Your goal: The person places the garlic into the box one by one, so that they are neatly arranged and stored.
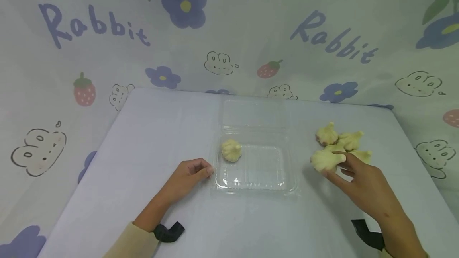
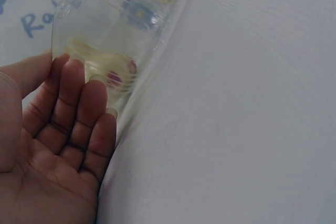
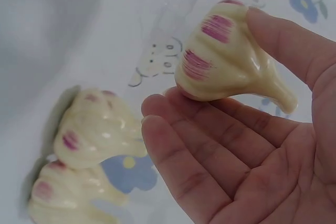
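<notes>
By the near left corner of the clear plastic container [image 1: 256, 189], my left hand [image 1: 186, 178] pinches its rim between thumb and index finger; the left wrist view has the other fingers lightly bent along the container's wall [image 2: 134, 40]. One garlic bulb [image 1: 231, 150] sits in the container's back left corner. My right hand [image 1: 373, 190] holds another garlic bulb [image 1: 325, 160] by thumb and fingers, raised beside the pile. In the right wrist view this bulb [image 3: 226, 56] shows purple patches, its stem pointing toward the palm.
Several garlic bulbs [image 1: 349, 140] lie in a pile right of the container, partly behind the right hand. The container's lid [image 1: 254, 114] lies folded back, away from me. A white cloth [image 1: 161, 130] covers the table, and a patterned curtain [image 1: 236, 23] hangs behind and at both sides.
</notes>
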Tool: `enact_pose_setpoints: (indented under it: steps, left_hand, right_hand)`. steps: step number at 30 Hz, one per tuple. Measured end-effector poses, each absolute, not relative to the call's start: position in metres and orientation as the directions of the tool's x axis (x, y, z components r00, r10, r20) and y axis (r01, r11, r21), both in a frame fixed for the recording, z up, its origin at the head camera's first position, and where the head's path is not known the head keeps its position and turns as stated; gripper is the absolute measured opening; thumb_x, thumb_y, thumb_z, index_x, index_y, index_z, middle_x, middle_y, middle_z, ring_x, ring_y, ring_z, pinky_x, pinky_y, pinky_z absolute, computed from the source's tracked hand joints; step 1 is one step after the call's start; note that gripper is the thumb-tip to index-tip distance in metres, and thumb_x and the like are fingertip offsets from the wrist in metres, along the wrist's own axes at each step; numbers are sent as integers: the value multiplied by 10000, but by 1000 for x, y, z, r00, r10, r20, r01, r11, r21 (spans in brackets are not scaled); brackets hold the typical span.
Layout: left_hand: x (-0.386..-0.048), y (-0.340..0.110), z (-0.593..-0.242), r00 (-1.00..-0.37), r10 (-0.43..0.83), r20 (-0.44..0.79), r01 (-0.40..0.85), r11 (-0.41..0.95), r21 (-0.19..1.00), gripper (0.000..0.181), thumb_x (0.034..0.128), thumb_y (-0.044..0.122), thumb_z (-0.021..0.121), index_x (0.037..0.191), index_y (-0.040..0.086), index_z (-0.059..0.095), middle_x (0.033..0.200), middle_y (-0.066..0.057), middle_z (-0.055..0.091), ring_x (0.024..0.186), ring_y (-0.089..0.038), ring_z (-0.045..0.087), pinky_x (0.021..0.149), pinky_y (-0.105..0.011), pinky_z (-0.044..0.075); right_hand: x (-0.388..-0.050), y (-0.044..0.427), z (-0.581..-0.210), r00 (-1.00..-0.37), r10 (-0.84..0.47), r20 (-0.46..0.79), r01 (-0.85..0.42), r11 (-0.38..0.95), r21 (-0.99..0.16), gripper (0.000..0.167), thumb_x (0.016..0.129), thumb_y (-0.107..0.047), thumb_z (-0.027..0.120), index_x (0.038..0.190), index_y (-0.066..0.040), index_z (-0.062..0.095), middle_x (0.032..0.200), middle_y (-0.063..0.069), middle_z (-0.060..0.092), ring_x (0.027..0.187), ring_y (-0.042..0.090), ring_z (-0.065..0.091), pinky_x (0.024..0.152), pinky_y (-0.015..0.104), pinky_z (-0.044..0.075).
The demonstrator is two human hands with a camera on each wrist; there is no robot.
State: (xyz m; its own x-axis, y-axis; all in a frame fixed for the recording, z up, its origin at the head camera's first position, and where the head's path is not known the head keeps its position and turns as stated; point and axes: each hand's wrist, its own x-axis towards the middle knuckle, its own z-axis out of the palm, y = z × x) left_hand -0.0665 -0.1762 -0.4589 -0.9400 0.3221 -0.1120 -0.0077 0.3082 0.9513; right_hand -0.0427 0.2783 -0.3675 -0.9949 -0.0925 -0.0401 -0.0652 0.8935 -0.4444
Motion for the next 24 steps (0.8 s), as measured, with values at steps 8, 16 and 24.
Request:
enact_pose_setpoints:
  steps: [8, 16, 24]
  left_hand:
    - [-66, -176, -459, -941, 318, -111, -7, 311, 950, 221, 1038, 283, 678, 1004, 74, 744, 932, -53, 679, 911, -198, 592, 803, -284, 481]
    - [-65, -176, -460, -943, 313, -115, -14, 308, 951, 213, 1036, 273, 680, 1001, 72, 743, 932, -56, 683, 911, -199, 598, 805, -284, 485]
    - [-66, -176, -461, -942, 318, -105, -3, 305, 952, 204, 1038, 282, 678, 999, 94, 746, 931, -34, 689, 912, -201, 602, 798, -287, 489]
  right_hand:
    - [-45, 249, -354, -988, -153, 0, -135, 867, -480, 628, 950, -493, 760, 1400, -98, 568, 1227, 269, 701, 1107, 463, 692, 879, 657, 519]
    - [-49, 226, -345, -969, -238, 72, -241, 833, -498, 571, 953, -465, 768, 1406, -166, 592, 1352, 178, 670, 1113, 409, 705, 869, 629, 533]
    - [-53, 191, -354, -940, -332, 78, -329, 821, -466, 573, 920, -411, 818, 1378, -121, 632, 1188, 89, 748, 1020, 311, 729, 787, 509, 583]
